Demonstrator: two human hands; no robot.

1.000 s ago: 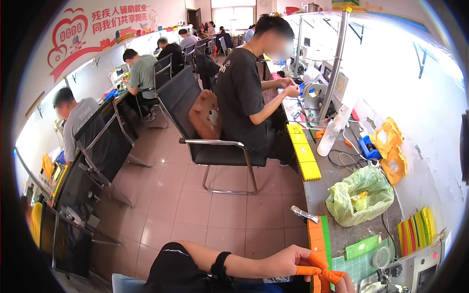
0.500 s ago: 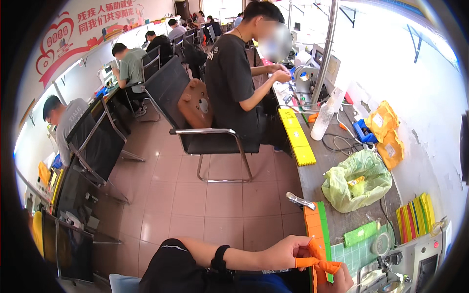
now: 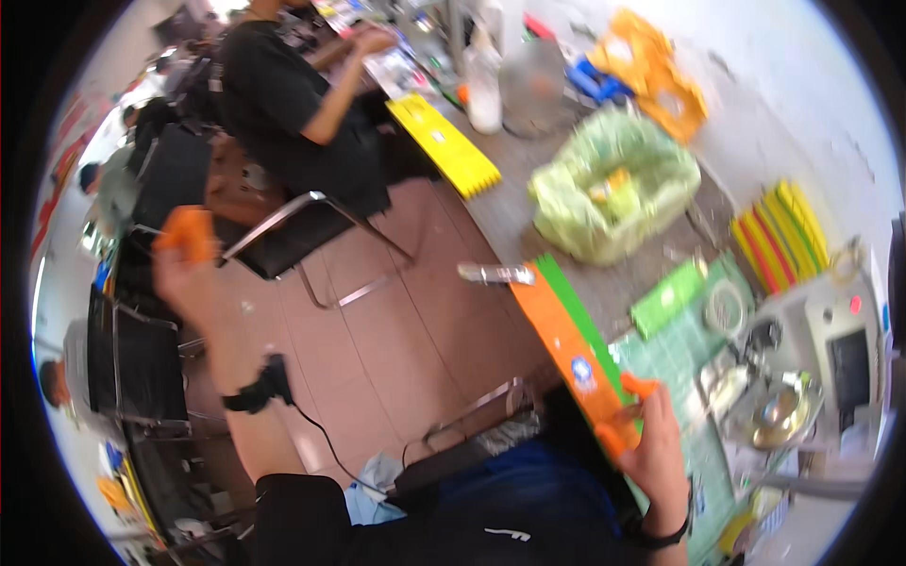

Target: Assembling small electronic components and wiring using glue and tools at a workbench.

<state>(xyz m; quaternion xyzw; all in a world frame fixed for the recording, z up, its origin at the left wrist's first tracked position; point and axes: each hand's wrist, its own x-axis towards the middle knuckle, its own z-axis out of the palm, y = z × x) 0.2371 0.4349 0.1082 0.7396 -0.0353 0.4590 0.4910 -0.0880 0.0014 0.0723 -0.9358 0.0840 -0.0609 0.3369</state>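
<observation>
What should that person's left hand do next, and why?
Perhaps swing the left hand in toward the worktable: it's held far out to the left, away from the table, while the right hand is already by the orange strip along the edge.

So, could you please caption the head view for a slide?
Left hand outstretched; right hand at the orange strip edging the workbench.

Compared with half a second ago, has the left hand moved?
Yes. The left hand has swung far to the left, away from the orange strip it was beside.
</observation>
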